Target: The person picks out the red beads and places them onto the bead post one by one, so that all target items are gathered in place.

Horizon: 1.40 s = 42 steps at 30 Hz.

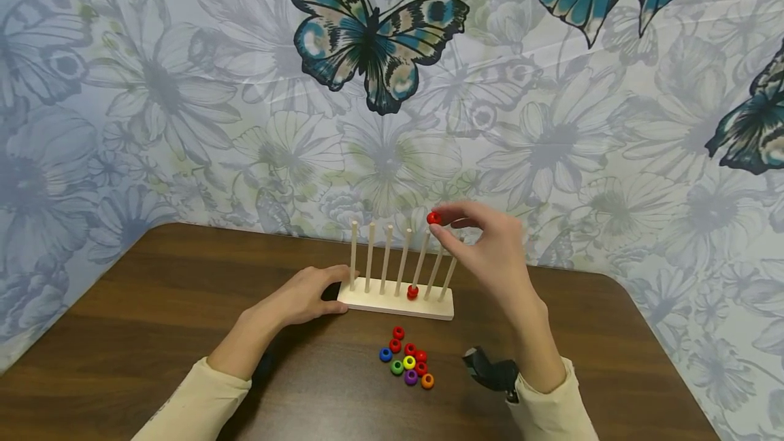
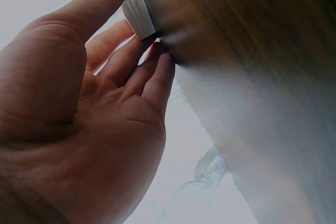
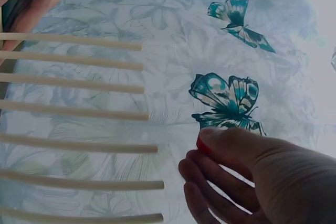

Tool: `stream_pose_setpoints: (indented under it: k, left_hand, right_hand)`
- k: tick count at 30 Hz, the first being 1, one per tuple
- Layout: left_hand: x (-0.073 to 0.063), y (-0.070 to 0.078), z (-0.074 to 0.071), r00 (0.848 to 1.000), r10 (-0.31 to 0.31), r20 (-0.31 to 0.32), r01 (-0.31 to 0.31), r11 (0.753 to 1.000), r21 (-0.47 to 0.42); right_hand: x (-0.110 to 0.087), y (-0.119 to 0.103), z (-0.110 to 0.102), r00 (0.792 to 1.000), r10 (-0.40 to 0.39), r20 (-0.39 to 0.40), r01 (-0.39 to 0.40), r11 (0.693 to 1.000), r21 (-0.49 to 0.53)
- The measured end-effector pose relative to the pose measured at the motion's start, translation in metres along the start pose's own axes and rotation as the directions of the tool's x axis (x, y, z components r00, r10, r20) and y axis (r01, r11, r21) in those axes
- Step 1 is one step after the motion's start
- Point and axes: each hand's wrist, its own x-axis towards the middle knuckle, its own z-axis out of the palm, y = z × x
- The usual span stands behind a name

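Note:
A pale wooden peg stand with several upright pegs stands on the table. Its left end is held by my left hand, thumb at the front and fingers behind; the left wrist view shows the end of the base between thumb and fingers. Between thumb and forefinger my right hand pinches a red bead just above the top of the fifth peg from the left. In the right wrist view the bead is mostly covered by the thumb, apart from the peg tips. Red beads sit low on that fifth peg.
Loose beads lie in front of the stand: several red ones, a blue, a green, a yellow, a purple and an orange one. A butterfly-patterned wall covering rises behind the brown table.

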Motion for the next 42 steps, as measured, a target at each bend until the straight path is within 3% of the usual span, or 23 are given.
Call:
stream_pose_setpoints:
  k: [5, 12, 25, 34, 42]
  left_hand:
    - [0.0, 0.0, 0.0, 1.0, 0.002, 0.0, -0.002, 1.0, 0.005]
    - [0.001, -0.001, 0.0, 1.0, 0.006, 0.0, -0.006, 1.0, -0.003]
    - [0.0, -0.001, -0.002, 1.0, -0.005, 0.009, 0.005, 1.0, -0.003]
    - [0.001, -0.001, -0.001, 1.0, 0.0, 0.009, 0.001, 1.0, -0.015]
    - [-0.002, -0.001, -0.001, 1.0, -0.01, 0.011, 0.011, 1.0, -0.024]
  right_hand:
    - [0.001, 0.002, 0.004, 0.999, 0.04, 0.018, -0.039, 0.999, -0.035]
    - [-0.002, 0.007, 0.006, 0.987, 0.111, 0.112, -0.109, 0.994, -0.032]
    - [-0.005, 0.012, 0.006, 0.98, 0.115, 0.161, -0.11, 0.993, -0.041]
    - [-0.012, 0.014, -0.004, 0.989, 0.084, 0.12, -0.08, 0.996, -0.037]
    - [-0.014, 0.01, -0.013, 0.993, 0.109, 0.033, -0.111, 0.991, 0.074]
